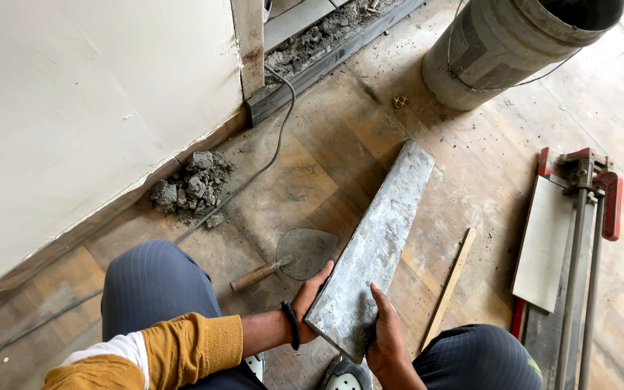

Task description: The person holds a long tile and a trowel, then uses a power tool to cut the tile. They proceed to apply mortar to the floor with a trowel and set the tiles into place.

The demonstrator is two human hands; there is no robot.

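Observation:
A long narrow grey tile strip [377,242], smeared with mortar, points away from me across the floor. My left hand [309,300] grips its near left edge, thumb on top. Along the strip's near right edge lies my right hand [388,338], which holds it as well. A trowel [294,256] with a wooden handle and a mortar-coated blade lies on the floor just left of the strip, beside my left hand. My knees frame the lower view.
A heap of mortar rubble [191,188] sits at the wall base on the left. A grey cable [258,170] runs past it. A dirty bucket [503,47] stands top right. A manual tile cutter [575,245] holding a white tile lies on the right. A thin wooden strip [451,285] rests nearby.

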